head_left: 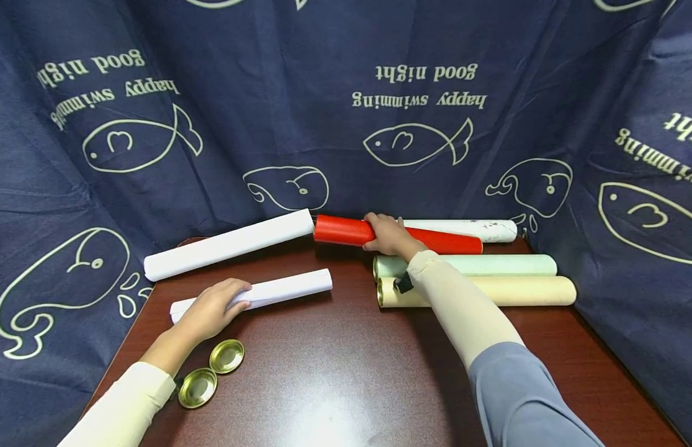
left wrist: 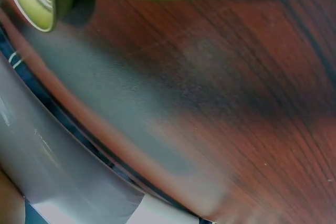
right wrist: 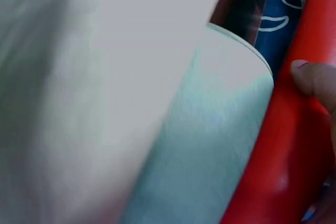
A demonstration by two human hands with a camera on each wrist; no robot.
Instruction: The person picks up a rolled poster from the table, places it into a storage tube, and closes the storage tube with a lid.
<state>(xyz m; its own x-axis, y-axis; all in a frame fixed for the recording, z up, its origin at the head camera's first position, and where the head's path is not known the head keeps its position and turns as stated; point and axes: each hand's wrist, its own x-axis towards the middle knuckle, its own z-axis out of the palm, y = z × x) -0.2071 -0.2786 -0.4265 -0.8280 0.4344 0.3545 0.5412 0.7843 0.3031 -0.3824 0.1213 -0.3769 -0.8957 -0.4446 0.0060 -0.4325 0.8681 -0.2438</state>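
Observation:
My left hand point(head_left: 213, 305) grips a short roll of white paper point(head_left: 292, 287) at the left of the table, thumb on its near side and fingers over the top. The left wrist view catches a piece of that white roll point(left wrist: 79, 166) at its lower left. Farther back, my right hand point(head_left: 391, 236) holds a red paper roll point(head_left: 346, 230) about its middle, with the palm covering part of it. In the right wrist view the thumb point(right wrist: 314, 80) lies against the red roll point(right wrist: 273, 182), right beside a mint-green tube point(right wrist: 210, 129).
A longer white roll point(head_left: 228, 245) lies at the back left. Behind the red roll is a white patterned roll point(head_left: 499, 231). The mint tube point(head_left: 507, 265) and a cream tube point(head_left: 524, 291) lie at right. Two gold lids point(head_left: 227, 356) rest by my left wrist. A blue curtain point(head_left: 301, 112) surrounds the table.

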